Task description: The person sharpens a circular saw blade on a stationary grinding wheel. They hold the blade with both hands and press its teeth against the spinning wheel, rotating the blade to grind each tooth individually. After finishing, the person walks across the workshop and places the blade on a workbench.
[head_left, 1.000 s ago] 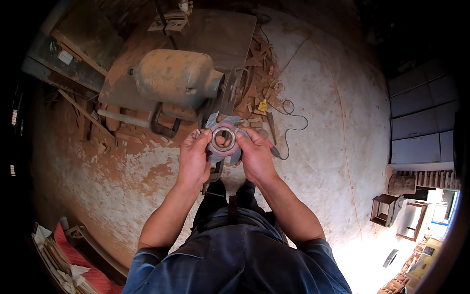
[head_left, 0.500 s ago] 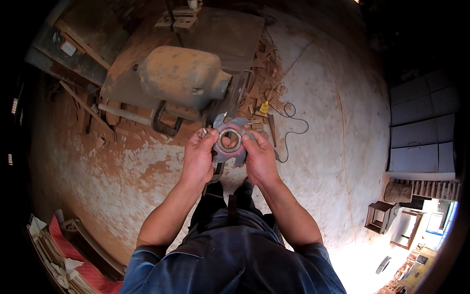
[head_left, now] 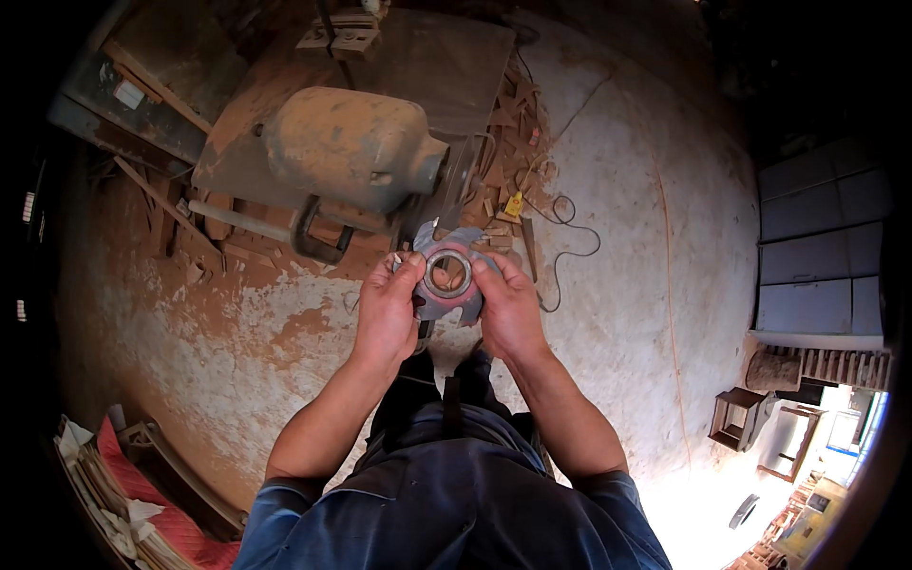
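My left hand (head_left: 388,309) pinches the left edge and my right hand (head_left: 513,309) the right edge of one grey, pink-ringed, round toothed metal cutter (head_left: 445,302). It sits squarely between them, neither hand nearer. No real long axis; open bore faces up at me, a thumb on top either side. Big dusty tan-and-grey metal motor housing (head_left: 347,147) is ahead of my left hand, slightly left, not touching the cutter.

The motor (head_left: 347,147) sits over the machine table (head_left: 456,57). Left of the motor stands a case (head_left: 100,119); behind the motor, a control box (head_left: 358,43). Right of it lie wood offcuts (head_left: 508,123), then a cable (head_left: 598,237). Before it, a cutter disc (head_left: 446,295) sits between left hand (head_left: 388,309) and right hand (head_left: 513,309).
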A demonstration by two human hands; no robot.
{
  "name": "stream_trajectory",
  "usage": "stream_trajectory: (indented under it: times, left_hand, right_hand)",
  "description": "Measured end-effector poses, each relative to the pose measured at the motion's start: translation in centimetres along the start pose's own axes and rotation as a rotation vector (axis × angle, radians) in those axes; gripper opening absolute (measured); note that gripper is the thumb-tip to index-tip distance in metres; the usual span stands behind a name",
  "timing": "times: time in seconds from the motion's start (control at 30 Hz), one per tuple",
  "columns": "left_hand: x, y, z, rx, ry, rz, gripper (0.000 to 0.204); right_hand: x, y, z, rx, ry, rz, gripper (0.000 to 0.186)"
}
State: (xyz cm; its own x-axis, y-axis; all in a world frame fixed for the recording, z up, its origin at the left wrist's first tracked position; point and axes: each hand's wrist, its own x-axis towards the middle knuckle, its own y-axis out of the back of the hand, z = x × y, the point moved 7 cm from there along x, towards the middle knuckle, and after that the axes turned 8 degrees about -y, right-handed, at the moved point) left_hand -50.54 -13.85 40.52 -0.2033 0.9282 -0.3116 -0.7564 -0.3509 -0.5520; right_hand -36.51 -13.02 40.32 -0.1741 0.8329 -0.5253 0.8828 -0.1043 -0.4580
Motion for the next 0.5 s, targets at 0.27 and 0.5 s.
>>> stream_trajectory:
  times: [0.27, 0.5]
  left_hand:
    - [0.01, -0.29, -0.21, 0.004, 0.002, -0.008, 0.007]
    - [0.16, -0.33, -0.37, 0.002, 0.01, 0.038, 0.006]
  right_hand:
    - [0.29, 0.28, -0.17, -0.032, 0.011, -0.007, 0.025]
    - [0.48, 0.36, -0.58, -0.05, 0.02, 0.002, 0.024]
